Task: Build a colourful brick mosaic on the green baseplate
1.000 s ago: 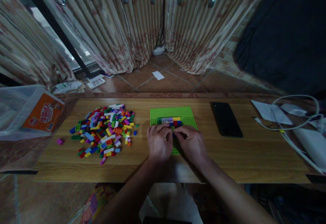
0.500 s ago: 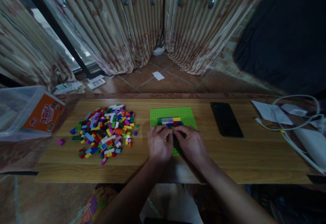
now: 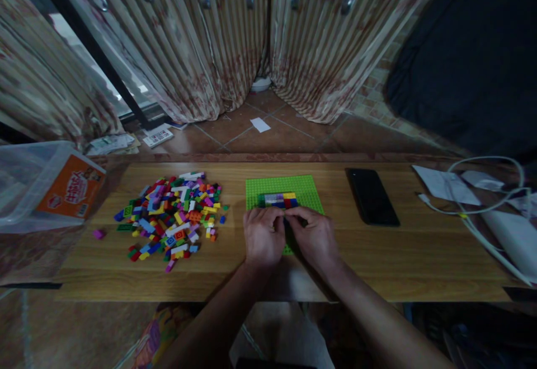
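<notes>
A bright green studded baseplate (image 3: 306, 190) lies on the wooden table, partly covered by my hands. Rows of toy bricks (image 3: 274, 197) in green, grey, yellow, blue and red are on it, just beyond my fingertips. My left hand (image 3: 264, 237) is closed, its thumb and fingers bent together over the near part of the plate. Close against it, my right hand (image 3: 314, 237) is pinched too, the fingertips of both meeting near the middle. Whatever sits between the fingers is too small and hidden to name.
A heap of loose coloured bricks (image 3: 176, 218) spreads over the table's left side. A black phone (image 3: 372, 197) lies right of the plate. White cables (image 3: 478, 223) and a white box (image 3: 512, 240) are at the far right. A clear plastic tub (image 3: 29, 190) stands at the left edge.
Both hands stay pinched together at nearly the same place over the plate. The whole view has shifted very slightly; the bricks look the same.
</notes>
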A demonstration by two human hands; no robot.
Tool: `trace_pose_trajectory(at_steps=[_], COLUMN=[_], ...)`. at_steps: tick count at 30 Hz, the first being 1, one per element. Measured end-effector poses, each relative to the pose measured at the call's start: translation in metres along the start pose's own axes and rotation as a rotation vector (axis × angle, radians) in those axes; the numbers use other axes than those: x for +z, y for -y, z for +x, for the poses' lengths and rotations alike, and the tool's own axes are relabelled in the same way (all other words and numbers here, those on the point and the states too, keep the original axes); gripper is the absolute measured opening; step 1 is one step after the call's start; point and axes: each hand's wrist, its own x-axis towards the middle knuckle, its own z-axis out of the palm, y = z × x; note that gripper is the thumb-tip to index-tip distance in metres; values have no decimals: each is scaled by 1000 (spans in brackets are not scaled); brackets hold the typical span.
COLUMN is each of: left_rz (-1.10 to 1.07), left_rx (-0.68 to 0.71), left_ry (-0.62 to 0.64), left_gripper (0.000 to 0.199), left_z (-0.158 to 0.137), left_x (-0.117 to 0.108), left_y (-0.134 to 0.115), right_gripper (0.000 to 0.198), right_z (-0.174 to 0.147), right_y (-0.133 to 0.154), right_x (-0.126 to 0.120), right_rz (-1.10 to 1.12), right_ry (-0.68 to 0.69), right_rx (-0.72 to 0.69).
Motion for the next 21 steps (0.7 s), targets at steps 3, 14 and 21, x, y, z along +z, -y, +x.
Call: trace_pose_trajectory(at_steps=[3, 14, 21], left_rz=[-6, -163, -183], left_rx=[-19, -149, -177], left_ry=[12, -64, -40], left_gripper=[16, 31, 25], left_z=[0, 7, 11], left_x=[-1, -17, -19], left_y=[-2, 5, 9], right_gripper=[19, 27, 28], right_z=[0, 7, 7], right_y=[1, 1, -5], right_x=[0, -6, -6], right_rz=[-15, -193, -298], right_ry=[-9, 57, 102], right_rx=[14, -133, -230])
